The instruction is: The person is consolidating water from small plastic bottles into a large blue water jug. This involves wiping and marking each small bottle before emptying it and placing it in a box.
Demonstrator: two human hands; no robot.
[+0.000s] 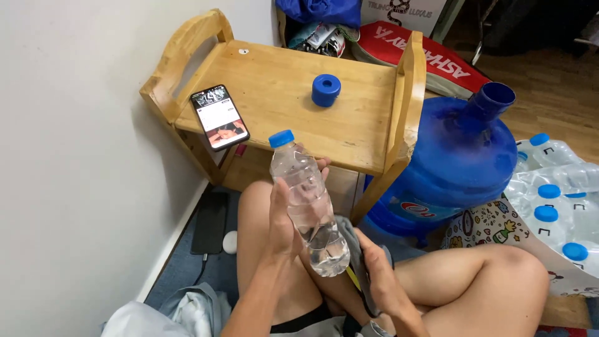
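Note:
My left hand (286,215) grips a clear plastic water bottle (309,203) with a blue cap, held tilted above my crossed legs. My right hand (377,271) sits just below and right of the bottle's base, fingers curled around a grey cloth with a yellow strip (357,249) on my lap. Whether it touches the bottle is unclear.
A small wooden bench (368,134) stands ahead with a lit phone (219,117) and a loose blue cap (326,90) on it. A large blue water jug (458,165) leans at its right. Several capped bottles (555,193) lie far right. A white wall is left.

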